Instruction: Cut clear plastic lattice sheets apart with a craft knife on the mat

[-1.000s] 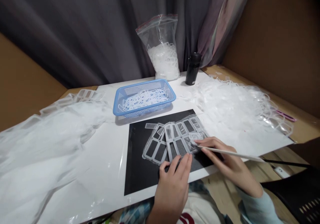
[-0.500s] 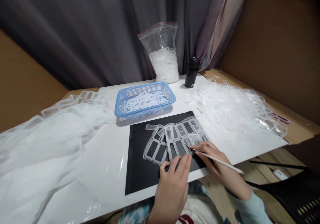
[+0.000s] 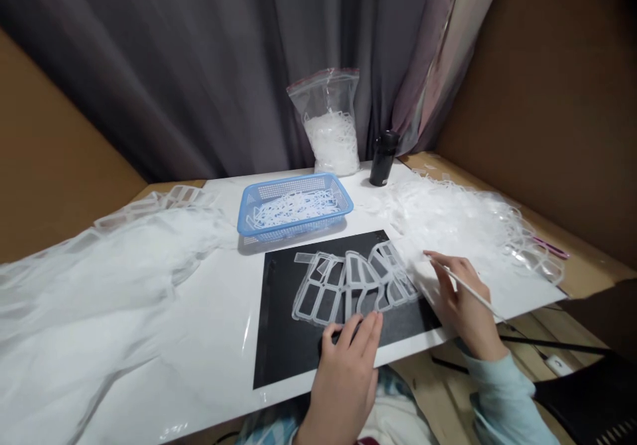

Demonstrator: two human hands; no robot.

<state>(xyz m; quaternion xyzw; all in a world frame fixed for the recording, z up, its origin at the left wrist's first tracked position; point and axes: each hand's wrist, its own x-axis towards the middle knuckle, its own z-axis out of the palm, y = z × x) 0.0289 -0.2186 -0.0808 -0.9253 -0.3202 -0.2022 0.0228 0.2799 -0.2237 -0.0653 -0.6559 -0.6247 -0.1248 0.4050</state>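
Note:
A clear plastic sheet of rectangular frames [image 3: 348, 286] lies on a black mat [image 3: 293, 339] in front of me. My left hand [image 3: 348, 359] rests on the mat's near edge, fingers pressed together on the sheet's lower rim. My right hand [image 3: 460, 299] is closed round a thin white stick [image 3: 470, 287], its tip pointing toward the pile of white plastic scraps [image 3: 458, 223] right of the mat. One small clear rectangle [image 3: 302, 257] lies loose on the mat's upper left.
A blue basket [image 3: 294, 205] holding thin white strips sits behind the mat. A zip bag of white pieces [image 3: 331, 127] and a black bottle [image 3: 383, 158] stand by the grey curtain. Heaped clear sheets [image 3: 99, 259] cover the table's left. Brown cardboard walls close both sides.
My right hand has lifted the stick off the frame sheet and swung right toward the scrap pile. The small clear piece that lay on the sheet's right end is gone. My left hand stays put.

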